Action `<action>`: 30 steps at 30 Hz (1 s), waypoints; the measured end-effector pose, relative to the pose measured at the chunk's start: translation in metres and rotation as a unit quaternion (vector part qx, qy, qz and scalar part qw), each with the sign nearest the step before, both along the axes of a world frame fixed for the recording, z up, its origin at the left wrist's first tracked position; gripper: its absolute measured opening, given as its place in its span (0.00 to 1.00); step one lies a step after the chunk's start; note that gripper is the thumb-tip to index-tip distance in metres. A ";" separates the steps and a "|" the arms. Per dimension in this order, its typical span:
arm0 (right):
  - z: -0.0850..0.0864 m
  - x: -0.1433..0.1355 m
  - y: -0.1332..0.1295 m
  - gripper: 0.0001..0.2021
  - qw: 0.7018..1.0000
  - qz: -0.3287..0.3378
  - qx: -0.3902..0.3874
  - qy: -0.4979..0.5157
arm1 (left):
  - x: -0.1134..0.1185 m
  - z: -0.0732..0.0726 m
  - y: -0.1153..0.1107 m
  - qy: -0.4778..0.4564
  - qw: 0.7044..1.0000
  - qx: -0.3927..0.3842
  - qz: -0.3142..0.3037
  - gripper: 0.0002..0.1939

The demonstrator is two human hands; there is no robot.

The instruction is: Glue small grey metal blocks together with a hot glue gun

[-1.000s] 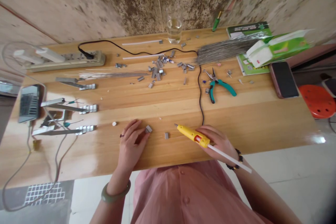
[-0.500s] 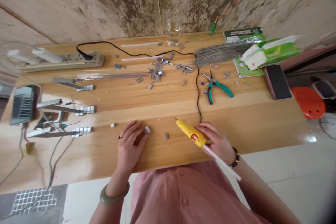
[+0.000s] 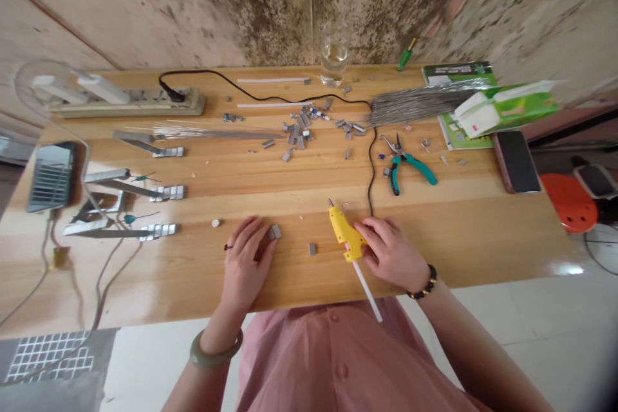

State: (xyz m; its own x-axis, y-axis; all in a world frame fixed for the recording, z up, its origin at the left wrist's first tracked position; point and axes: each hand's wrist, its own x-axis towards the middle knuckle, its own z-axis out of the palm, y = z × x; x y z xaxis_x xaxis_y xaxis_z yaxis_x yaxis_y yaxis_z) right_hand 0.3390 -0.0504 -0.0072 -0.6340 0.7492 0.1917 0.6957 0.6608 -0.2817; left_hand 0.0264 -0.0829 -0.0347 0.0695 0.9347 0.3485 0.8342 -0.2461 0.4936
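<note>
My right hand [image 3: 393,251] is closed on the handle of a yellow glue gun [image 3: 345,232], whose nozzle points away from me. A white glue stick [image 3: 367,291] sticks out of its back end. Near the table's front edge, my left hand [image 3: 246,257] rests with bent fingers, thumb and fingertips around a small grey block [image 3: 275,232]. Between the hands a second small grey block [image 3: 311,248] lies on the wood. Left of my left hand is a small white round piece [image 3: 215,223].
Teal-handled pliers [image 3: 408,167] lie beyond the glue gun, beside its black cord [image 3: 371,180]. Several grey pieces [image 3: 299,132], a wire bundle [image 3: 425,103] and a glass of water [image 3: 333,64] are farther back. A power strip [image 3: 140,103] and folded metal stands [image 3: 164,192] are at left, a phone [image 3: 516,162] at right.
The glue gun has turned in my right hand, so its nozzle points more straight away from me. My left hand keeps its place at the block. The whole view has shifted slightly.
</note>
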 end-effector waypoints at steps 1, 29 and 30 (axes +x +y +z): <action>0.000 0.000 0.000 0.23 1.000 0.000 -0.001 -0.007 | 0.000 0.000 0.000 -0.002 1.000 0.000 -0.002 0.14; 0.003 0.012 0.016 0.25 0.992 -0.074 0.054 0.085 | 0.000 -0.002 0.002 0.010 1.000 0.020 -0.008 0.10; 0.003 0.012 0.015 0.26 0.990 -0.076 0.049 0.105 | 0.000 -0.002 0.002 0.009 1.000 0.020 -0.008 0.09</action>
